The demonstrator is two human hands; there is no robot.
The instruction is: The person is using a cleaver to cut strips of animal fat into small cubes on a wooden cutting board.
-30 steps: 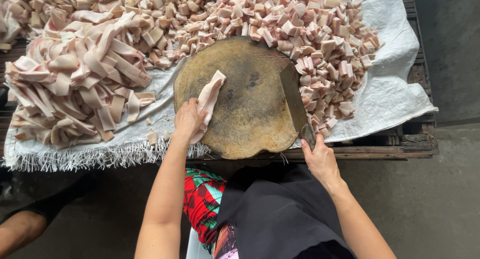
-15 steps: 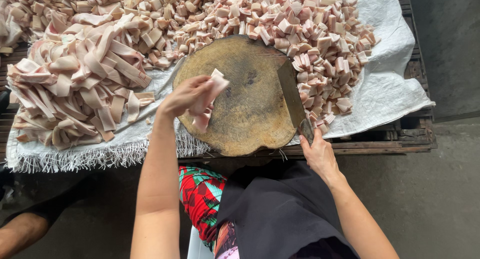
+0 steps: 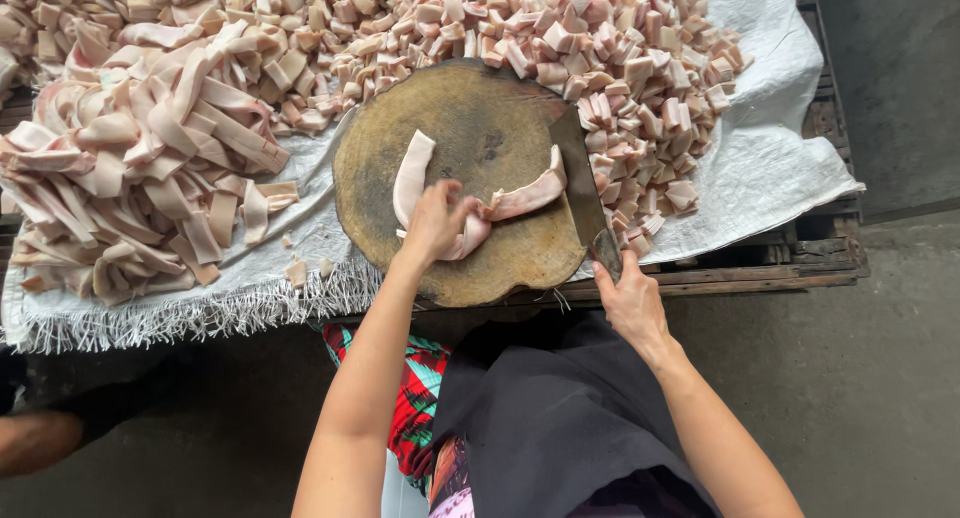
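Observation:
A round, worn wooden chopping block lies on a white woven sheet. Two pale pink strips of pork skin curve across it. My left hand presses down on the near ends of the strips, fingers closed over them. My right hand grips the handle of a cleaver, whose blade rests on edge along the block's right side, touching the end of the right strip.
A heap of long uncut pork skin strips fills the left of the white sheet. Several small cut cubes are piled behind and right of the block. A wooden pallet edge runs underneath; concrete floor lies below.
My left hand has carried the strips from the block's left edge onto its middle and laid them flat. The cleaver and right hand have stayed at the block's right side.

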